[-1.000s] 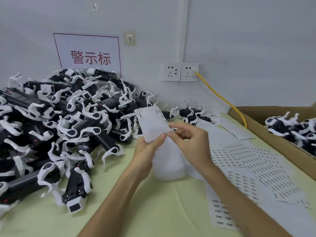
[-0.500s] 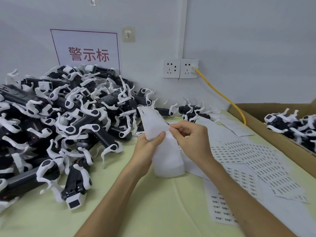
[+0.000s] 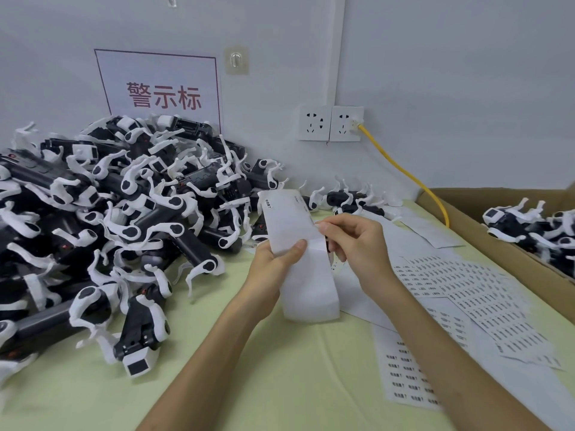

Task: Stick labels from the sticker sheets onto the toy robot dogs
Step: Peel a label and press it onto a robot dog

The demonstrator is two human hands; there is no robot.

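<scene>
My left hand (image 3: 273, 259) grips a long white sticker sheet (image 3: 292, 225) upright above the table, thumb pressed on its front. My right hand (image 3: 354, 241) pinches the sheet's right edge with thumb and forefinger. A large pile of black-and-white toy robot dogs (image 3: 109, 219) fills the left of the table. One dog (image 3: 140, 334) lies nearest me at the pile's front edge. More sticker sheets (image 3: 460, 293) printed with small labels are spread flat on the right.
A cardboard box (image 3: 485, 244) at the right holds more toy dogs (image 3: 529, 228). A yellow cable (image 3: 404, 175) runs from the wall socket (image 3: 345, 122) down behind the box. A sign with red characters (image 3: 158, 88) hangs on the wall. The tablecloth (image 3: 280, 374) is pale green.
The view has dipped slightly. My right hand's fingers have shifted along the sheet's right edge; the left hand keeps its hold.
</scene>
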